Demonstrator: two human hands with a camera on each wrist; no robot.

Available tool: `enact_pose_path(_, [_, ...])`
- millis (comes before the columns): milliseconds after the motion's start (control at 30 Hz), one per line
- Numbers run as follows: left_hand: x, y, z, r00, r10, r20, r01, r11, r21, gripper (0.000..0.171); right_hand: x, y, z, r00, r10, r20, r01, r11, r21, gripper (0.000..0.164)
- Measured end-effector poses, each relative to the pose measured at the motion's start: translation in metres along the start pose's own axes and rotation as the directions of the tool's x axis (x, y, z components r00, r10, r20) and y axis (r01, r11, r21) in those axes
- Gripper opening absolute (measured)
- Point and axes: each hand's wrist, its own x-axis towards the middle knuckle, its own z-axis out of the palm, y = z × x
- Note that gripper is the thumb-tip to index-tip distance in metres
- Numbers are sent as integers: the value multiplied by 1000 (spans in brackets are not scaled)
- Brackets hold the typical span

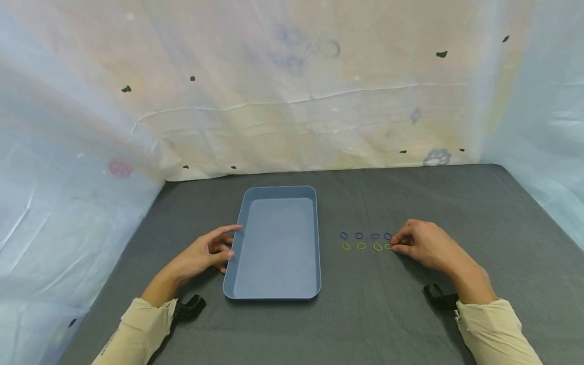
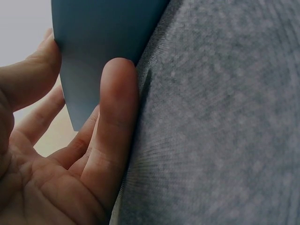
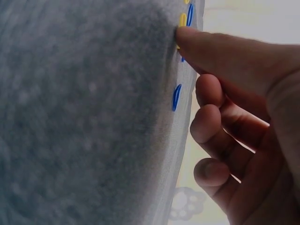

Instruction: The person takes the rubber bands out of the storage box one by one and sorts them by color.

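A shallow blue-grey tray (image 1: 283, 243) lies on the dark cloth. My left hand (image 1: 203, 256) holds its left side, index fingertip and thumb at the rim. In the left wrist view, another fingertip (image 2: 119, 79) rests against the outer wall. Right of the tray lie two short rows of small thin rubber bands, blue ones (image 1: 359, 235) behind yellow ones (image 1: 361, 246). At the right end, my right hand (image 1: 426, 246) pinches the last yellow rubber band (image 1: 388, 246), partly hidden by the fingertips. A blue rubber band (image 3: 176, 97) lies close by in the right wrist view.
Dark grey cloth (image 1: 374, 314) covers the table. A pale patterned curtain (image 1: 301, 126) hangs along its back, with more sheeting at both sides. Black straps (image 1: 189, 307) sit at both wrists, below the hands.
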Motion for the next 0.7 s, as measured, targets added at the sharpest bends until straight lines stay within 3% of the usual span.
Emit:
enact_pose_path(267, [0, 1, -1, 1000, 1, -3, -1, 1000, 10, 64, -1, 0, -1, 1000, 7, -9, -6, 1000, 8, 5])
enact_pose_path(700, [-1, -2, 0, 1000, 0, -3, 0, 1000, 15, 65, -4, -10, -9, 991, -14, -135, 20, 999, 41, 13])
